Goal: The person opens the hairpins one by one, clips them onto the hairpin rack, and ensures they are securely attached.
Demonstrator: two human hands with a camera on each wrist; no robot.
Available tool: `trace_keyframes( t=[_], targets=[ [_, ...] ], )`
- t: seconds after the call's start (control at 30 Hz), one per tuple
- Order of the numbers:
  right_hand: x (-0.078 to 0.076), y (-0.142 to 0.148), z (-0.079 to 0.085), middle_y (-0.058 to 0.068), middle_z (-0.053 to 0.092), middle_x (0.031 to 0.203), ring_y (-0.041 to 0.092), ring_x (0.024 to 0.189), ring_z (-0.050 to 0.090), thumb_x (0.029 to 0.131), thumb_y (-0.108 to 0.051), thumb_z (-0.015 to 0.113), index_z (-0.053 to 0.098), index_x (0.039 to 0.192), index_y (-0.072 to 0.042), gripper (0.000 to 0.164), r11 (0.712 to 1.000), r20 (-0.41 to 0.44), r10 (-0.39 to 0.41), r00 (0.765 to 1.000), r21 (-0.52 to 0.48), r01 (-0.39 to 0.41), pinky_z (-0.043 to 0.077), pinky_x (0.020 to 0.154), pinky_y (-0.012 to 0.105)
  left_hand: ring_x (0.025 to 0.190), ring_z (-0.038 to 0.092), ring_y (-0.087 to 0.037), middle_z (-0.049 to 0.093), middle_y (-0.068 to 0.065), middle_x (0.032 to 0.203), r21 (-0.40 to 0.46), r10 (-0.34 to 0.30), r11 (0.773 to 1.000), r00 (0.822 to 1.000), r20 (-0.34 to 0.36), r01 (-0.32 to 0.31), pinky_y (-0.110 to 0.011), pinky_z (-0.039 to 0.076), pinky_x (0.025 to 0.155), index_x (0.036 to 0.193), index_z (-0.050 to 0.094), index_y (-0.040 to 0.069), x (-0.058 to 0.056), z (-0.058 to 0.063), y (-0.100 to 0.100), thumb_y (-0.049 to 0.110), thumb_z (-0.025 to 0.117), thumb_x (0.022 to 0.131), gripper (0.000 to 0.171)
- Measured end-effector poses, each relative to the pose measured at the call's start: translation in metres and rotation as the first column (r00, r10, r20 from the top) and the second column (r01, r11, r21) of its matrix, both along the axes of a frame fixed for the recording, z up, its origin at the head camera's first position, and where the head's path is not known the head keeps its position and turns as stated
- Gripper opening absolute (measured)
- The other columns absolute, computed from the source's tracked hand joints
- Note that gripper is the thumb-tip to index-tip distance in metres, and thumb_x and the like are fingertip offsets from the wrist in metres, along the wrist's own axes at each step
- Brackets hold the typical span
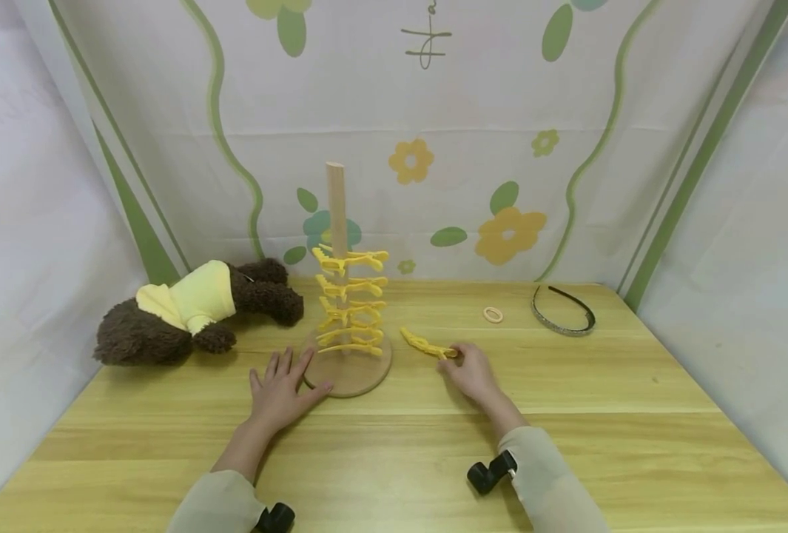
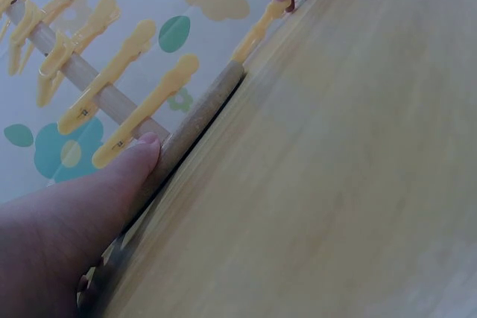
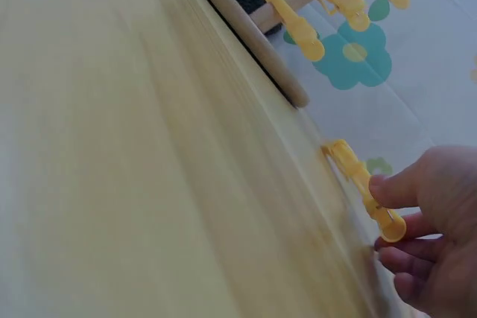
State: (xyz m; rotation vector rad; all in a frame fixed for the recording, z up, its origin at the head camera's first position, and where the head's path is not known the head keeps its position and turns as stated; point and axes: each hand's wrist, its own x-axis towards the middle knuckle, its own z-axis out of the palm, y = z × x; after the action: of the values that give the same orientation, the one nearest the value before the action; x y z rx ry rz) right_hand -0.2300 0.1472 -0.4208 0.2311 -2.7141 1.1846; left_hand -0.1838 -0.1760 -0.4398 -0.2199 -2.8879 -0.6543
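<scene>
A wooden stand has a round base [image 1: 360, 379] and an upright post [image 1: 337, 207]. Several yellow hair clips [image 1: 367, 259] are stacked one above another along the lower part of the post, sticking out sideways. With fingers spread, my left hand [image 1: 277, 398] rests at the base's left edge, and the thumb [image 2: 143, 156] lies on the base beside the post's foot. To the right of the stand, my right hand [image 1: 471, 374] pinches one end of another yellow hair clip [image 3: 356, 176] between thumb and fingers. That clip points left toward the base, low over the table.
A brown plush toy [image 1: 207, 300] in a yellow shirt lies left of the stand. At the back right are a small beige ring [image 1: 493, 315] and a dark, glittery headband [image 1: 570, 329]. Floral-print cloth [image 1: 487, 96] rises behind the wooden table [image 1: 394, 459], with white cloth at both sides.
</scene>
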Motion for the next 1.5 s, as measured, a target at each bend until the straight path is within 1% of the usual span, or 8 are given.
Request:
trace_keyframes(
  t=[0.17,0.33,0.57,0.73,0.83,0.93,1.13,1.5],
  targets=[
    [-0.003,0.012,0.013,0.014,0.058,0.083,0.023,0.072,0.056,0.081,-0.006,0.059,0.053,0.106,0.011,0.030,0.999,0.004,0.037,0.999,-0.012,-0.037,0.047,0.058,0.031,0.124,0.007,-0.042,0.019,-0.023,0.137,0.008,-0.004,1.000,1.000,-0.002,0.004,-0.065,-0.006,0.085,0.136,0.029,0.017,0.000,0.000,0.000,0.065,0.044,0.075,0.080],
    [-0.005,0.027,0.032,0.020,0.053,0.095,0.028,0.081,0.053,0.086,-0.003,0.051,0.048,0.113,0.011,0.031,0.995,-0.068,0.089,0.994,0.049,-0.086,0.047,0.063,0.034,0.124,0.007,-0.042,0.018,-0.023,0.137,0.013,-0.002,1.000,1.000,0.000,0.002,-0.065,-0.007,0.086,0.137,0.029,0.018,0.000,-0.001,0.000,0.066,0.043,0.074,0.080],
    [-0.008,0.044,0.061,0.017,0.053,0.089,0.027,0.078,0.051,0.085,0.000,0.051,0.049,0.108,0.012,0.026,0.989,-0.217,0.138,0.966,0.085,-0.123,0.044,0.065,0.037,0.124,0.006,-0.041,0.018,-0.023,0.137,0.013,0.000,1.000,1.000,0.003,0.000,-0.065,-0.008,0.086,0.137,0.029,0.018,0.000,-0.002,-0.001,0.067,0.043,0.074,0.081],
    [-0.015,0.052,0.094,0.015,0.053,0.083,0.024,0.074,0.049,0.086,-0.003,0.050,0.050,0.107,0.011,0.025,0.994,-0.220,0.104,0.970,0.047,-0.096,0.042,0.063,0.031,0.124,0.006,-0.041,0.018,-0.023,0.137,0.005,0.001,1.000,1.000,0.006,-0.001,-0.065,-0.007,0.086,0.137,0.028,0.018,-0.001,-0.001,-0.001,0.067,0.042,0.074,0.081],
    [-0.020,0.053,0.120,0.016,0.053,0.080,0.023,0.071,0.048,0.085,-0.001,0.052,0.052,0.102,0.012,0.022,0.995,-0.279,0.098,0.955,0.028,-0.094,0.040,0.060,0.025,0.124,0.007,-0.042,0.018,-0.023,0.137,0.005,-0.001,1.000,1.000,0.009,0.001,-0.065,-0.007,0.086,0.137,0.028,0.018,-0.001,0.000,-0.001,0.067,0.042,0.074,0.080],
    [-0.023,0.049,0.143,0.017,0.053,0.080,0.022,0.068,0.047,0.084,-0.001,0.053,0.052,0.099,0.012,0.020,0.995,-0.311,0.101,0.945,0.020,-0.099,0.039,0.056,0.021,0.124,0.007,-0.042,0.018,-0.023,0.137,0.003,-0.001,1.000,1.000,0.011,0.001,-0.065,-0.007,0.086,0.137,0.029,0.019,0.000,0.000,-0.001,0.067,0.042,0.074,0.080],
    [-0.027,0.032,0.177,0.015,0.054,0.084,0.018,0.071,0.047,0.086,-0.009,0.054,0.054,0.100,0.007,0.021,0.992,-0.295,0.122,0.948,0.006,-0.126,0.038,0.056,0.018,0.124,0.008,-0.042,0.018,-0.023,0.137,0.000,-0.003,1.000,1.000,0.014,0.003,-0.065,-0.006,0.086,0.137,0.029,0.018,0.001,0.002,0.000,0.066,0.042,0.074,0.080],
    [-0.022,-0.024,0.208,0.012,0.056,0.079,0.018,0.065,0.048,0.084,-0.005,0.056,0.057,0.096,0.006,0.017,0.963,-0.327,0.258,0.909,0.008,-0.271,0.038,0.053,0.022,0.123,0.010,-0.042,0.020,-0.023,0.137,-0.012,0.002,1.000,1.000,-0.002,-0.002,-0.065,-0.004,0.086,0.136,0.030,0.017,0.001,0.001,0.001,0.067,0.042,0.074,0.080]
  ],
)
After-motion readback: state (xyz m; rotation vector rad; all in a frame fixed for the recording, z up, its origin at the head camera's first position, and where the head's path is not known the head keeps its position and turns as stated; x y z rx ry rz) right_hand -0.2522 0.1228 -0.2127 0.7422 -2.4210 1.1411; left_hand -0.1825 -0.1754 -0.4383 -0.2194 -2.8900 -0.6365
